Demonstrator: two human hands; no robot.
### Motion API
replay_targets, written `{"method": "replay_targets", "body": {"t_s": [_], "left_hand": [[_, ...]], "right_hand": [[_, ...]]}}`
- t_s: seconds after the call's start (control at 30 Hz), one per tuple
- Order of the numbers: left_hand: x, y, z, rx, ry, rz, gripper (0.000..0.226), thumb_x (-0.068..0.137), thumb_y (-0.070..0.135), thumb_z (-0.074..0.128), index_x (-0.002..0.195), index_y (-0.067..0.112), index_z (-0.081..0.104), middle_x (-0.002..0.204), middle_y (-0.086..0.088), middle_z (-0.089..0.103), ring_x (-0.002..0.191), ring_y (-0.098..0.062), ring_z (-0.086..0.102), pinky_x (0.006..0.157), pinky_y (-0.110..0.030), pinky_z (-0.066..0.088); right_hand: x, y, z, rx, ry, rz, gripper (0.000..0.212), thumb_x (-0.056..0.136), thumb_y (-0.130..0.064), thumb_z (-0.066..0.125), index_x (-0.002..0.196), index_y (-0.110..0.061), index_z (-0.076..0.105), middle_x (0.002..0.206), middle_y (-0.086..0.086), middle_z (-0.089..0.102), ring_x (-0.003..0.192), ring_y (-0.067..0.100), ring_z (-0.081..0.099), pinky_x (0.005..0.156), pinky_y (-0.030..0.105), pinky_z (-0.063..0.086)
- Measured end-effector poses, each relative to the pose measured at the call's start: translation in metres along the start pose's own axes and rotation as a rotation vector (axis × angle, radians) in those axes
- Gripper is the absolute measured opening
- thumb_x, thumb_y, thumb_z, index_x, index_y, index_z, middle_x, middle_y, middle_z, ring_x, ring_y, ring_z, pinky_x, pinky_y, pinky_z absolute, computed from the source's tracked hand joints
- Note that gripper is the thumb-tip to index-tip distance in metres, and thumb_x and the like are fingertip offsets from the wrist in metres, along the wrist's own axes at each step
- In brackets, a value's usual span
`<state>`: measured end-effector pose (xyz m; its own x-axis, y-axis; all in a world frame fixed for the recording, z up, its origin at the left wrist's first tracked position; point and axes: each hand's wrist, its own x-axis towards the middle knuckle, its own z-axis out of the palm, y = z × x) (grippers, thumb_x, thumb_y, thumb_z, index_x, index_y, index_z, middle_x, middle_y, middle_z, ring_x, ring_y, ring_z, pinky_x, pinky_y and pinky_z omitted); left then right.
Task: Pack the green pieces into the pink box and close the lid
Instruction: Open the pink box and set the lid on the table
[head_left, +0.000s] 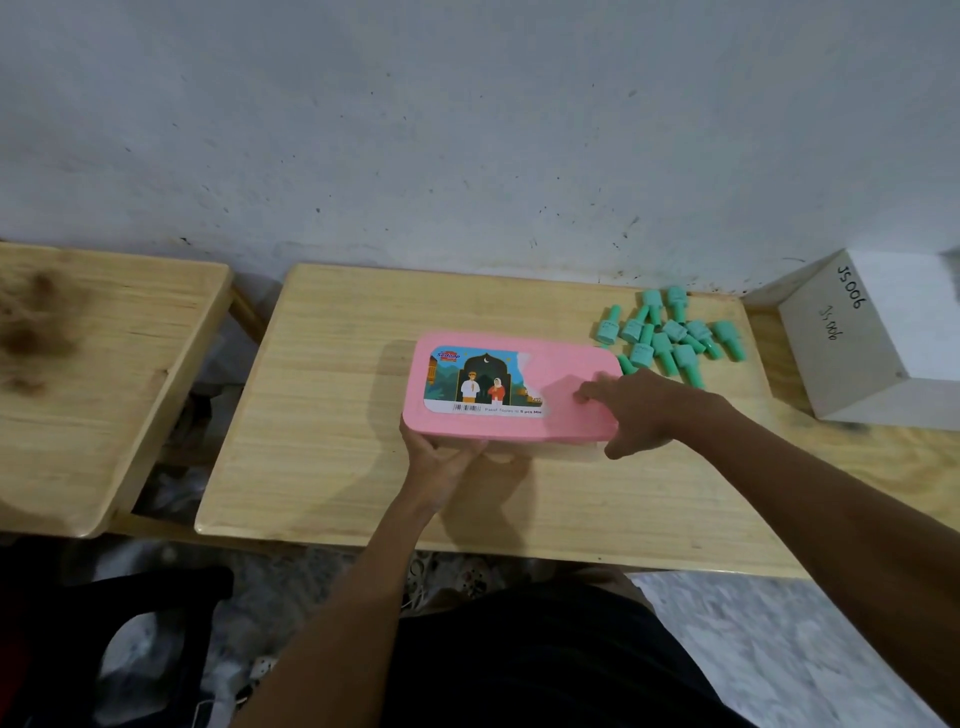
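The pink box (566, 374) lies flat in the middle of the wooden table (322, 415), lid on, with a partly torn picture label on the left of the lid. My left hand (441, 457) grips the box's near-left corner from below the front edge. My right hand (639, 410) rests on the lid's right end, fingers spread on top and thumb down the front side. Several green pieces (670, 338), small bottle-like shapes, lie in a loose pile on the table just beyond the box's right end.
A white cardboard box (878, 338) marked "JS 006" stands at the table's right end. A second wooden table (93, 374) sits to the left across a gap. The wall (467, 130) runs directly behind both tables.
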<state>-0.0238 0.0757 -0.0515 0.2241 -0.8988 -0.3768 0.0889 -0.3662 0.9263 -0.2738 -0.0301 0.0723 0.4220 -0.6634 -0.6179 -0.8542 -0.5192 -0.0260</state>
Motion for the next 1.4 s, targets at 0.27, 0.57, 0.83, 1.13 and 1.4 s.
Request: {"method": "replay_targets", "body": {"t_s": [0.27, 0.57, 0.83, 1.13, 1.4], "left_hand": [[0.005, -0.005, 0.001, 0.020, 0.000, -0.007, 0.110, 0.049, 0.052, 0.090, 0.128, 0.047, 0.014, 0.142, 0.006, 0.035, 0.135, -0.011, 0.038, 0.106, -0.045, 0.044], [0.000, 0.005, 0.000, 0.045, -0.018, -0.066, 0.122, 0.053, 0.052, 0.089, 0.139, 0.041, 0.005, 0.149, 0.001, 0.031, 0.138, -0.017, 0.035, 0.113, -0.045, 0.035], [0.003, 0.030, -0.021, 0.247, 0.130, 0.000, 0.053, 0.093, 0.048, 0.052, 0.134, 0.018, 0.041, 0.124, 0.000, 0.056, 0.106, -0.017, 0.057, 0.081, -0.026, 0.047], [0.000, 0.082, -0.009, 0.304, 0.421, 0.161, 0.045, 0.099, 0.045, 0.037, 0.125, 0.013, 0.057, 0.127, -0.003, 0.057, 0.118, -0.017, 0.052, 0.092, -0.024, 0.037], [0.006, 0.170, -0.002, -0.088, 0.039, -0.108, 0.029, 0.094, 0.034, 0.055, 0.103, 0.010, 0.067, 0.098, -0.010, 0.074, 0.091, -0.024, 0.071, 0.086, -0.039, 0.056]], "right_hand": [[-0.010, 0.002, -0.020, 0.031, 0.011, -0.010, 0.076, 0.074, -0.044, 0.069, 0.142, -0.042, 0.035, 0.144, -0.004, 0.045, 0.120, 0.022, 0.048, 0.101, 0.033, 0.038], [-0.024, 0.020, -0.032, 0.338, 0.257, 0.015, 0.050, 0.084, -0.025, 0.064, 0.131, -0.040, 0.055, 0.135, -0.004, 0.057, 0.110, 0.014, 0.054, 0.091, 0.028, 0.043], [-0.023, 0.018, -0.034, 0.484, 0.636, 0.089, 0.034, 0.098, -0.017, 0.050, 0.130, -0.025, 0.060, 0.102, 0.010, 0.072, 0.059, 0.022, 0.058, 0.056, 0.031, 0.047], [-0.024, -0.029, -0.044, 0.500, 0.998, 0.002, 0.033, 0.100, -0.028, 0.046, 0.127, -0.015, 0.062, 0.101, 0.010, 0.073, 0.071, 0.011, 0.058, 0.062, 0.018, 0.041], [0.006, -0.105, -0.027, 0.185, 1.151, -0.299, 0.038, 0.082, -0.013, 0.071, 0.119, -0.016, 0.067, 0.119, 0.001, 0.069, 0.103, 0.015, 0.068, 0.103, 0.041, 0.044]]}}
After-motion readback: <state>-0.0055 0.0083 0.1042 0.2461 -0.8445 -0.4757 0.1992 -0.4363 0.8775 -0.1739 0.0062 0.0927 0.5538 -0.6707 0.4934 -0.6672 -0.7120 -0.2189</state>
